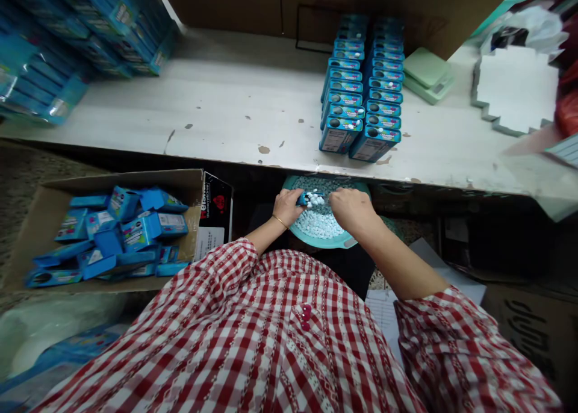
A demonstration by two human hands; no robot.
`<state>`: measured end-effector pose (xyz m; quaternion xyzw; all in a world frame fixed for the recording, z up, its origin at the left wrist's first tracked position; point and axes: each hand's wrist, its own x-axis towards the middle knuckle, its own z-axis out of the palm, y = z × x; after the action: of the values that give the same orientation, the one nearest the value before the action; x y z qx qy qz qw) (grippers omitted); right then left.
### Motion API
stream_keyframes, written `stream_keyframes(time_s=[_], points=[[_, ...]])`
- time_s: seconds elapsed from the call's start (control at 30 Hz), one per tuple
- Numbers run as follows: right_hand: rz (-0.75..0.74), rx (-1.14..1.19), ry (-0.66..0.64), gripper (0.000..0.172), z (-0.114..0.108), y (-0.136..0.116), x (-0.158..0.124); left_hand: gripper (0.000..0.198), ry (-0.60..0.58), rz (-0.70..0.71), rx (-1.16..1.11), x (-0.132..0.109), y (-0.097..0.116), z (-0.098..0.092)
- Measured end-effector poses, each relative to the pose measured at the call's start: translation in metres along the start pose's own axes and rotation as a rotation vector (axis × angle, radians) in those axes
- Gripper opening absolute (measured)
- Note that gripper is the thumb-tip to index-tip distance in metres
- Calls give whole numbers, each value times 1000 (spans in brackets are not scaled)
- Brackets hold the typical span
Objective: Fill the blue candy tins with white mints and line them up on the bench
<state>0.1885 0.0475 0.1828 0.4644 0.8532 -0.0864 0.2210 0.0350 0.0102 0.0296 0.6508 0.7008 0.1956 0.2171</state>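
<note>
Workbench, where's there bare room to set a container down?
The widest bare stretch of the workbench lies between the blue packs at left and the stacked blue containers. Another bare patch lies right of the containers, in front of the green scale. It's crowded around the stacks and in the cardboard box of packs.

Single head-worn view, looking forward and down from above the checked shirt [253,335]. Close on the left hand [287,208] and right hand [353,212] over the teal basin [345,239]; the bench [217,109] lies beyond.
</note>
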Motion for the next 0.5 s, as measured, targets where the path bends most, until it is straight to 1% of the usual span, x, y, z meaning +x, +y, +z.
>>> stream_keyframes(time_s=[0.1,0.17,0.2,0.3,0.37,0.43,0.5], points=[[15,-2,5,39,2,8,-8,34,14,-25,-17,0,-4,0],[52,34,13,40,13,25,-14,34,29,-37,-41,1,-7,0],[74,64,24,41,22,35,-16,34,38,-42,-57,2,-9,1],[174,149,44,44,62,66,-13,36,70,-51,-112,2,-15,2],[248,189,17,45,94,76,-2,37,96,-58,-153,2,-18,1],[278,224,-17,42,124,70,15,38,120,-75,-181,1,-21,-3],[245,271,-24,38,147,50,38,39,146,-104,-191,-1,-24,-10]])
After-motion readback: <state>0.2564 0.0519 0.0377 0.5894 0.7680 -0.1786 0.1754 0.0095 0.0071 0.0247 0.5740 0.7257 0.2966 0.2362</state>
